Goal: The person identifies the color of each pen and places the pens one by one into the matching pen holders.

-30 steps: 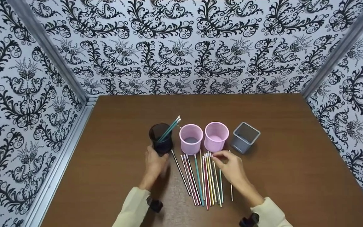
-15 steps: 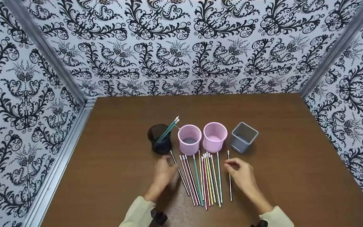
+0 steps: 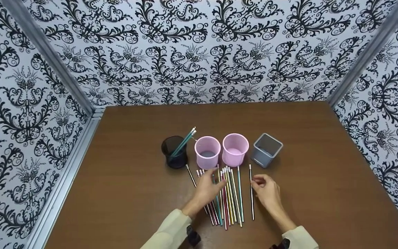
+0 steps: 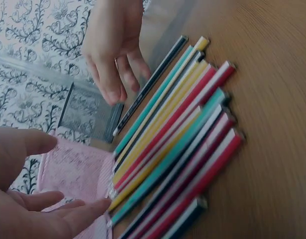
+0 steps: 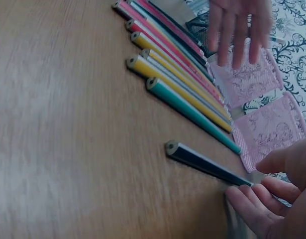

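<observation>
Several pencils (image 3: 231,199) lie side by side on the brown table, eraser ends toward the cups. My left hand (image 3: 206,188) hovers over the left part of the row with fingers spread, holding nothing. At the right, a dark striped pencil (image 3: 252,204) lies apart from the others. Beside its upper part is my right hand (image 3: 268,193); in the right wrist view the fingertips are at the far end of that dark pencil (image 5: 207,167), thumb apart from them. A black cup (image 3: 176,160) holds teal pencils (image 3: 184,142).
Two pink cups (image 3: 207,162) (image 3: 233,159) stand behind the row, with a square grey mesh cup (image 3: 264,159) to their right. Patterned walls (image 3: 192,52) border the table (image 3: 133,193) at the back and sides.
My left hand has left the black cup and moved right, over the pencils. My right hand has shifted right, off the main row, to beside the lone dark pencil.
</observation>
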Action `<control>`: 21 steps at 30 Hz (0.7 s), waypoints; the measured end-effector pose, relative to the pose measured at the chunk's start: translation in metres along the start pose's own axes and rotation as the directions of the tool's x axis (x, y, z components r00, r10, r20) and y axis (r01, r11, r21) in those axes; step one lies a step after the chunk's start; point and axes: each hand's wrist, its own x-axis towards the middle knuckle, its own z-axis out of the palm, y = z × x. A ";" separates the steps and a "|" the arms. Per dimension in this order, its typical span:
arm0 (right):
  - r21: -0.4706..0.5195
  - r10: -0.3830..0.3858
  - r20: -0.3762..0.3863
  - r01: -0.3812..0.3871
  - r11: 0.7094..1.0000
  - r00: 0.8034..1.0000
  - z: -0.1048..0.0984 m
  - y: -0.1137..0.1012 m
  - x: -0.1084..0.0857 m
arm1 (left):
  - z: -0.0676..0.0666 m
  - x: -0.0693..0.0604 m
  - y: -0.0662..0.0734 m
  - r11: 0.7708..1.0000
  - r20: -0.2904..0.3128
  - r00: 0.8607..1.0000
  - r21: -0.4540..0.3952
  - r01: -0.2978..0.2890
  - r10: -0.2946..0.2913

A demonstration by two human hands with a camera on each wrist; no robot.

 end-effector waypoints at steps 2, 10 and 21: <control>0.022 0.019 0.007 -0.019 1.000 1.000 0.001 0.001 0.001 | 0.007 0.005 0.003 1.000 -0.003 1.000 0.013 0.008 -0.008; -0.088 -0.056 0.002 0.056 0.995 0.998 0.006 0.003 0.006 | 0.028 0.027 0.012 0.999 0.007 1.000 -0.054 0.006 -0.005; -0.155 -0.063 0.031 0.067 0.986 0.998 0.004 0.003 0.007 | 0.045 0.050 0.010 0.990 -0.041 0.998 -0.131 -0.059 0.054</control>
